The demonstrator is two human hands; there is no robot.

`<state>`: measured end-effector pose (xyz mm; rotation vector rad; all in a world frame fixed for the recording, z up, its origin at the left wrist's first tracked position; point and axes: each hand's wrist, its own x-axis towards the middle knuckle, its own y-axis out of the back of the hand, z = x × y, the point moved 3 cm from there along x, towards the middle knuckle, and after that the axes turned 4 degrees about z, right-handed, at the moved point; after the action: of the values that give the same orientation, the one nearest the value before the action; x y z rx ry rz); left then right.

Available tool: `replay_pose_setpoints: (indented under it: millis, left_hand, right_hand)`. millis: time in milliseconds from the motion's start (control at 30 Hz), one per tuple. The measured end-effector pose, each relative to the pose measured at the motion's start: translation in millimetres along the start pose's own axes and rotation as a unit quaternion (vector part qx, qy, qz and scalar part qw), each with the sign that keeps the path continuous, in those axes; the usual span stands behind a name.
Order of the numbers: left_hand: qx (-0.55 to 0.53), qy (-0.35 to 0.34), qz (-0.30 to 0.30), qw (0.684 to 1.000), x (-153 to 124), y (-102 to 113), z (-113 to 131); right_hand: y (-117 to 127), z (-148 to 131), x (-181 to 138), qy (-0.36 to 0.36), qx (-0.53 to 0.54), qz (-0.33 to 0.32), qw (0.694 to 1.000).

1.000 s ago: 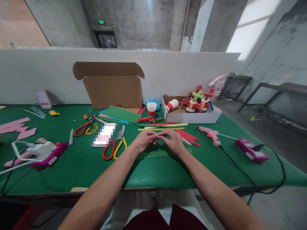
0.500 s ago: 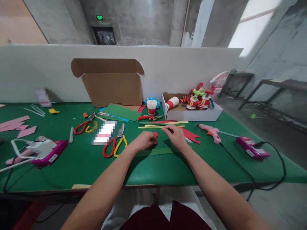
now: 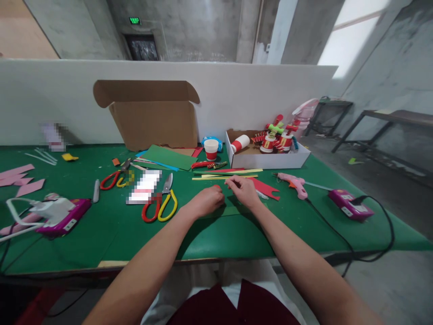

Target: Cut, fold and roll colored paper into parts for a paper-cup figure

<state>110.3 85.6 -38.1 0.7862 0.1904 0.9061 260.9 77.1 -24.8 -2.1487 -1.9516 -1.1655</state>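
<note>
My left hand [image 3: 210,201] is closed low over the green table, its fingers curled round a small red piece [image 3: 216,186] that is mostly hidden; only a bit of red shows above the knuckles. Close to its right, my right hand [image 3: 242,190] holds thumb and fingertips together in a pinch. Whatever is between them is too small to make out. A green paper strip [image 3: 233,211] lies flat beneath both hands. Just beyond them are narrow yellow paper strips [image 3: 225,177], and a notched red paper piece [image 3: 265,188] sits beside my right wrist.
Left of my hands lie scissors [image 3: 161,201] with red and yellow handles. A paper cup [image 3: 211,150] stands behind, near a white box [image 3: 270,160] of cup figures. Rightward are a pink glue gun [image 3: 296,184] and a purple power strip [image 3: 350,205] with a trailing cord.
My left hand has turned and closed further over the red piece, which now shows less. The right hand keeps its pinch in nearly the same place. The whole view has shifted slightly.
</note>
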Motion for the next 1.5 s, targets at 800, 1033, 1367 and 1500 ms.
replay_pose_setpoints:
  millis: [800, 1033, 1367, 1500]
  left_hand:
    - [-0.466, 0.205, 0.064, 0.859, -1.3, 11.5, -11.8]
    - [-0.496, 0.233, 0.076, 0.833, 0.6, 6.5, -17.4]
    - [-0.527, 0.261, 0.074, 0.806, 1.6, 3.9, -16.8]
    - [-0.533, 0.26, 0.072, 0.802, 1.2, 6.3, -15.2]
  right_hand:
    - [-6.9, -14.6, -7.4, 0.064, 0.068, -0.041, 0.995]
    - [-8.7, -10.4, -9.4, 0.15, -0.018, -0.011, 0.988]
    - [-5.6, -2.5, -3.0, 0.023, 0.032, 0.003, 0.999]
    - [-7.5, 8.2, 0.8, -0.079, 0.121, -0.039, 0.989]
